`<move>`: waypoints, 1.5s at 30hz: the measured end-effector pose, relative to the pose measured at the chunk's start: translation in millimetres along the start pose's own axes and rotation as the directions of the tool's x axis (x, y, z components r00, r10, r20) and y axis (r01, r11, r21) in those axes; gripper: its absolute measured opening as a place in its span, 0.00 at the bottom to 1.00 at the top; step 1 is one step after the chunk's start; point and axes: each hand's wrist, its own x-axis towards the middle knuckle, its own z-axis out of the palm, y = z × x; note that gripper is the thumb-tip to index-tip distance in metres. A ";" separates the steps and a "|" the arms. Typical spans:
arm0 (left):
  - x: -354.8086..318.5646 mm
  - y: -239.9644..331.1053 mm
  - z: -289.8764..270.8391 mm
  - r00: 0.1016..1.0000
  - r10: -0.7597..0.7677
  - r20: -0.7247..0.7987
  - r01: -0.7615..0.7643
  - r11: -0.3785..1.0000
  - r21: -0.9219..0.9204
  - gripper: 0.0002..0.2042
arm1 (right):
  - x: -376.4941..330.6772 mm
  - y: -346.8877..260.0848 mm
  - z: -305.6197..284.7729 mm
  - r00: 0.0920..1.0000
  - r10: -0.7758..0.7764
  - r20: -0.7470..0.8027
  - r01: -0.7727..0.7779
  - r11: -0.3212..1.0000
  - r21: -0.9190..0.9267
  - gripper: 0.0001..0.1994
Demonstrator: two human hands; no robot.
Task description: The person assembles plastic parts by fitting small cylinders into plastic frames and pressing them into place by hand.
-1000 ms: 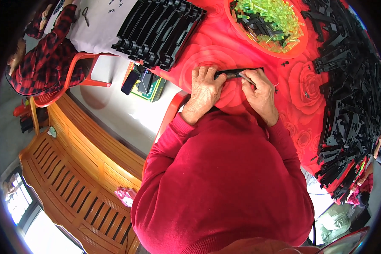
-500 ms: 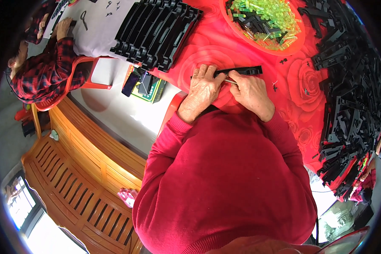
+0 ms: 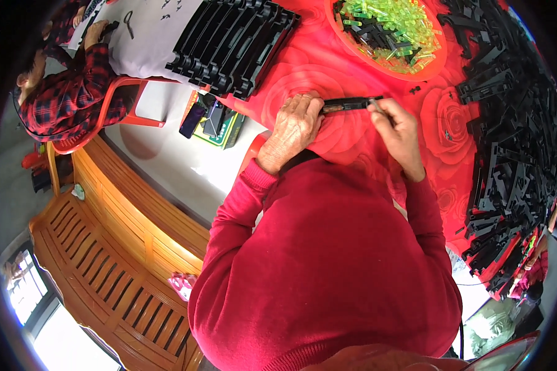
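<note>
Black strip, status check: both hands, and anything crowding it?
Left hand and right hand both gripping the black strip, one at each end. Strip held just above the red cloth. Nothing in the way.

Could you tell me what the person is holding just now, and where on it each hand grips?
A long black plastic strip: the left hand grips its left end, the right hand pinches its right end.

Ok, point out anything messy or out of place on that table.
The loose black parts sprawl in a jumbled heap along the right side, unlike the neat stack at top left. A few black bits lie stray beside the bowl.
</note>
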 end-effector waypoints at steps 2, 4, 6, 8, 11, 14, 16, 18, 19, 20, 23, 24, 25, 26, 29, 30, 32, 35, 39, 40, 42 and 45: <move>1.2 -0.4 -7.6 1.000 -0.026 0.007 0.026 0.998 -0.057 0.15 | -1.9 -1.4 -12.0 0.997 0.082 0.003 -0.080 0.963 0.258 0.05; 3.1 4.9 -18.0 0.998 -0.039 -0.039 0.039 0.999 -0.005 0.21 | 0.8 -13.6 -12.5 0.998 -0.031 -0.051 0.046 0.937 0.346 0.05; 1.3 4.9 -22.6 0.997 -0.052 -0.052 0.052 0.999 0.000 0.23 | 6.6 -21.3 -14.9 0.967 -0.226 -0.119 0.255 0.887 0.385 0.07; -3.3 6.0 -24.4 0.995 -0.068 -0.067 0.068 0.998 0.007 0.25 | 11.4 -26.6 -12.6 0.946 -0.307 -0.100 0.322 0.925 0.202 0.08; -5.1 8.2 -24.2 0.992 -0.105 -0.077 0.106 0.994 0.007 0.23 | 16.6 -27.7 -6.6 0.945 -0.317 -0.086 0.323 0.944 0.072 0.09; -8.0 7.6 -23.6 0.996 -0.028 -0.090 0.028 1.000 0.003 0.17 | 19.4 -20.4 5.8 0.980 -0.170 -0.099 0.188 0.959 0.210 0.09; -7.9 7.2 -22.5 0.996 -0.023 -0.085 0.023 1.000 -0.003 0.17 | 22.0 -11.9 14.8 0.949 -0.273 -0.158 0.294 0.947 0.129 0.07; -5.3 8.2 -22.6 0.996 -0.021 -0.084 0.020 1.000 -0.005 0.18 | 22.9 -10.6 21.0 0.952 -0.283 -0.119 0.291 0.955 0.059 0.06; -4.2 8.3 -21.2 0.996 -0.026 -0.082 0.025 1.000 -0.006 0.18 | 23.5 -9.9 24.4 0.952 -0.295 -0.082 0.295 0.956 -0.011 0.06; -3.0 8.5 -19.5 0.996 -0.044 -0.073 0.042 0.999 -0.017 0.18 | 24.0 -8.2 28.8 0.946 -0.313 -0.081 0.313 0.950 -0.012 0.06; -2.5 8.1 -16.6 0.995 -0.078 -0.066 0.077 0.997 -0.023 0.20 | 26.2 -4.0 38.7 0.944 -0.318 -0.089 0.321 0.947 0.019 0.06; -2.9 7.9 -15.7 0.993 -0.093 -0.070 0.092 0.996 -0.019 0.21 | 26.0 -3.4 39.7 0.944 -0.312 -0.109 0.317 0.948 0.023 0.06; -3.0 7.5 -15.5 0.993 -0.097 -0.072 0.096 0.995 -0.019 0.21 | 27.0 -2.2 41.2 0.944 -0.312 -0.105 0.316 0.948 0.023 0.06; -2.9 7.1 -15.6 0.992 -0.100 -0.073 0.100 0.995 -0.012 0.21 | 27.9 -1.2 42.9 0.948 -0.282 -0.150 0.301 0.946 0.123 0.06; -6.1 4.8 -10.9 0.992 -0.094 -0.086 0.094 0.996 -0.005 0.21 | 30.7 -3.0 47.2 0.959 -0.214 -0.183 0.260 0.924 0.282 0.07; -7.4 3.9 -8.0 0.992 -0.082 -0.097 0.082 0.997 -0.003 0.21 | 32.1 -3.6 48.1 0.967 -0.183 -0.176 0.234 0.911 0.340 0.07; -10.0 3.8 -3.9 0.989 -0.092 -0.118 0.093 0.996 -0.001 0.21 | 30.3 0.5 51.9 0.960 -0.246 -0.134 0.269 0.943 0.198 0.07; -9.3 5.1 -3.5 0.985 -0.101 -0.140 0.101 0.995 -0.012 0.21 | 26.9 3.7 55.5 0.938 -0.338 -0.079 0.340 0.941 0.012 0.07; -7.4 4.0 -1.0 0.986 -0.105 -0.127 0.106 0.994 0.008 0.20 | 30.1 3.6 55.0 0.924 -0.380 -0.041 0.378 0.924 -0.057 0.08; -7.7 3.5 -0.8 0.986 -0.105 -0.129 0.107 0.994 0.008 0.20 | 30.7 1.9 54.2 0.933 -0.359 -0.020 0.357 0.932 -0.065 0.08; -7.6 1.7 1.2 0.989 -0.096 -0.116 0.098 0.995 0.014 0.18 | 32.1 -1.6 53.0 0.937 -0.349 0.020 0.350 0.933 -0.085 0.07; -9.2 2.1 5.0 0.989 -0.090 -0.118 0.090 0.996 0.001 0.18 | 33.0 -1.7 53.1 0.914 -0.396 0.092 0.406 0.902 -0.147 0.07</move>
